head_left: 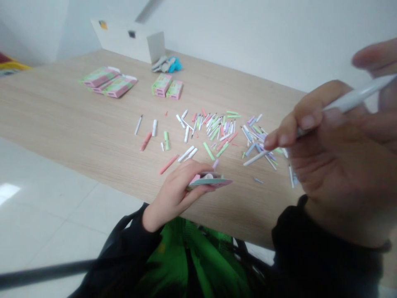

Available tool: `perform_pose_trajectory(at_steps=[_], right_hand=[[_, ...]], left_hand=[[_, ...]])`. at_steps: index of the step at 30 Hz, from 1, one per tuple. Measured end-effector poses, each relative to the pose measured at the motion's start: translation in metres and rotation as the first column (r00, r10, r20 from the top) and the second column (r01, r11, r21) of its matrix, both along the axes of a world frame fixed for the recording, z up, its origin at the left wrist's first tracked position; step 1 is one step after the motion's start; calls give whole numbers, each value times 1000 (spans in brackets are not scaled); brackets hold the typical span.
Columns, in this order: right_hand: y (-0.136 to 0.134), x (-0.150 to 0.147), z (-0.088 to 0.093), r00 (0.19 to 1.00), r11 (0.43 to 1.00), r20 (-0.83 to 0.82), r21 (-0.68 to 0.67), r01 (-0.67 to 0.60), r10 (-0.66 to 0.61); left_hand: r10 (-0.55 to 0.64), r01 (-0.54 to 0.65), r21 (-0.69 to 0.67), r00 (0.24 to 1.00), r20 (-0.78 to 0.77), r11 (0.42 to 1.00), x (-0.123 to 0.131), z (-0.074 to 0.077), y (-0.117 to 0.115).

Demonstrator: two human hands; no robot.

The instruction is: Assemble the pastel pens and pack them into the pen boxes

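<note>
The right grip (338,157) pinches a white pen (356,96), its long axis going to upper right. The left grip (175,194) presses a pink-green packet (209,181), and is nearer to the pastel sticks (214,132) on the tabletop (77,107).

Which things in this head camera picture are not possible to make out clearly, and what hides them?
All in the head view:
- the pink and green packet in the left hand: partly hidden by the fingers
- the white pen in the right hand: far end cut off by the right edge
- the small coloured pieces: too small to tell what each is
- the printing on the pink boxes: too small to read
</note>
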State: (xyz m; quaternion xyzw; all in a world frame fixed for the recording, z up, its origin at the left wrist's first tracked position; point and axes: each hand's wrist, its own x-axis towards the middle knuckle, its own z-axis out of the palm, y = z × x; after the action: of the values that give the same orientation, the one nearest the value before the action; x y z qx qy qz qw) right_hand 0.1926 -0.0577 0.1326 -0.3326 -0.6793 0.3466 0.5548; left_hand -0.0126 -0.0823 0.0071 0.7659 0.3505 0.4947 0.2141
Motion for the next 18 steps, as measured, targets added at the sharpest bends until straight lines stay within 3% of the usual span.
perform_pose_trajectory(at_steps=[2, 5, 11, 18], right_hand=[[3, -3, -4, 996, 999, -86, -30, -12, 9], [4, -6, -8, 998, 992, -43, -112, -50, 46], [-10, -17, -6, 986, 995, -149, -78, 60, -72], [-16, -26, -24, 987, 994, -140, -64, -84, 74]], left_hand=[[7, -7, 9, 1000, 6, 1000, 0, -2, 0], [15, -17, 48, 999, 33, 999, 0, -3, 0], [23, -23, 45, 1000, 1, 999, 0, -7, -3], [-123, 102, 124, 977, 175, 987, 8, -26, 5]])
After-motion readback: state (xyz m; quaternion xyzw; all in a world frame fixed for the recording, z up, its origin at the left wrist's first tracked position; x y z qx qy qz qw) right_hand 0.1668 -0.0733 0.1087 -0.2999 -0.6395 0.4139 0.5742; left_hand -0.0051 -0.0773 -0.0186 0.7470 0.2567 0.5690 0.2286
